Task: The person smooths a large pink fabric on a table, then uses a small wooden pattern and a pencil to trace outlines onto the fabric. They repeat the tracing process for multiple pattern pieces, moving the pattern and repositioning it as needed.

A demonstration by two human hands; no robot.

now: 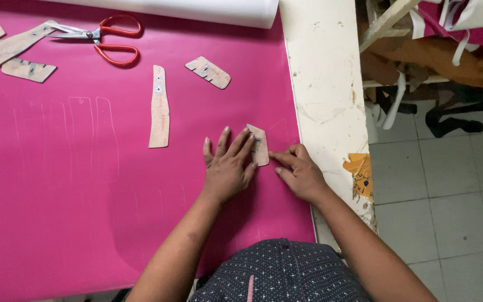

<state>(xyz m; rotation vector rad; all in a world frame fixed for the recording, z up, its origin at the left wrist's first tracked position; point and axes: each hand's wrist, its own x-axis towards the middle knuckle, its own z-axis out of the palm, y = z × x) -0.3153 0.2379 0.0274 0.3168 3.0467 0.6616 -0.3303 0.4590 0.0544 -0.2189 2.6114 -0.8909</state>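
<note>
The left hand (229, 165) lies flat with fingers spread, pressing a small cardboard template (259, 144) onto the pink sheet (57, 184). The right hand (300, 172) is loosely curled, its fingertips at the template's right edge; whether it pinches anything I cannot tell. Further up the sheet lie a long narrow template (159, 107), a notched piece (208, 72), and red-handled scissors (107, 38). The cream worktop (325, 84) shows bare beside the sheet.

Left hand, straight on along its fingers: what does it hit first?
Probably nothing soon: the left hand points up-right across bare pink sheet, passing right of the notched cardboard template. First in line looks like the white roll.
</note>
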